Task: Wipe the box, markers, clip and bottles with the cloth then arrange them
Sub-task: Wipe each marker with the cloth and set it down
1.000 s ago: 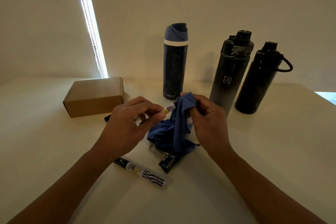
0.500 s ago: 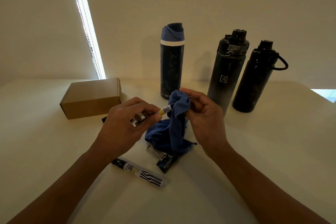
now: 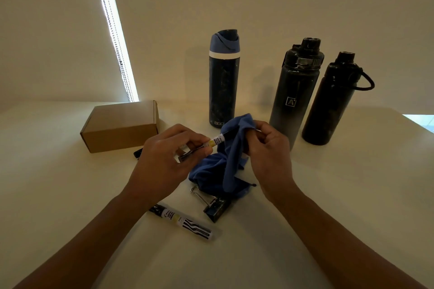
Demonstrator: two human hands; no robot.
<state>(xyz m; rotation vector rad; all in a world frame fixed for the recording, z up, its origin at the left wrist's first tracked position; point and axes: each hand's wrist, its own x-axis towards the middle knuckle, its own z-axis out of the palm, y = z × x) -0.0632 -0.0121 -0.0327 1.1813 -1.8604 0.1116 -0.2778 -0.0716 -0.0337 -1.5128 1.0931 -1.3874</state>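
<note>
Wiping under way: left hand grip clamped on thin white-labelled marker, right hand grip pinching blue cloth round its tip; second striped marker, black binder clip, brown cardboard box and three dark bottles apparently pending, nothing arranged.

One head-worn view — looking forward and down, close over the table.

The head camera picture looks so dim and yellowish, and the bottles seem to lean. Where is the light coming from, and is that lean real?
Head view: the one strong light is the bright strip at a blind's edge, which is blown out, so the table and three bottles stay murky; the black bottles lean outward, probably from wide-angle distortion; the marker between both hands and the cloth look reasonably sharp.
</note>
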